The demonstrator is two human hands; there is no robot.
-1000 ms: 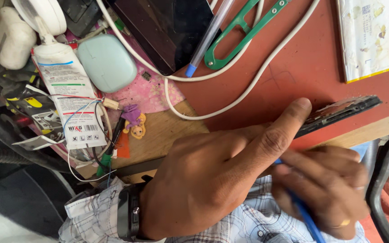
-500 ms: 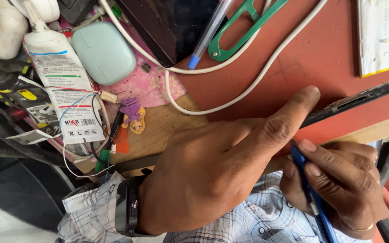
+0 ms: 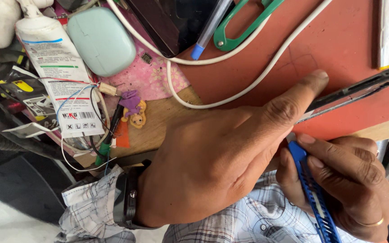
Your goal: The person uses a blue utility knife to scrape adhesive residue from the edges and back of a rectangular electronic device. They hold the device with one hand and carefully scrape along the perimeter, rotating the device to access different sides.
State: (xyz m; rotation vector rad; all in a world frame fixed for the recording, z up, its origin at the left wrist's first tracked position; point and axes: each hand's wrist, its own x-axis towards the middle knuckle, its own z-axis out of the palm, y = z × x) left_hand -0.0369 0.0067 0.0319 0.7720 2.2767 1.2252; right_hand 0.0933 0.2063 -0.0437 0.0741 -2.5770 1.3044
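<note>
Knife (image 3: pixel 314 198) first: your right hand (image 3: pixel 343 184) is gripping the blue utility knife, fingers wrapped tight around it, its tip pointing up at the phone (image 3: pixel 356 92). Your left hand (image 3: pixel 221 157) is pressing the thin black phone on edge against the red table (image 3: pixel 338 40), forefinger stretched along it, other fingers curled. Beyond the phone, a white cable (image 3: pixel 248 87) is looping, with green scissors (image 3: pixel 244 27) farther off.

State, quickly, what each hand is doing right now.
Left hand: presses the thin dark device with its forefinger, holding it at the edge.
Right hand: closed on the blue utility knife.
</note>
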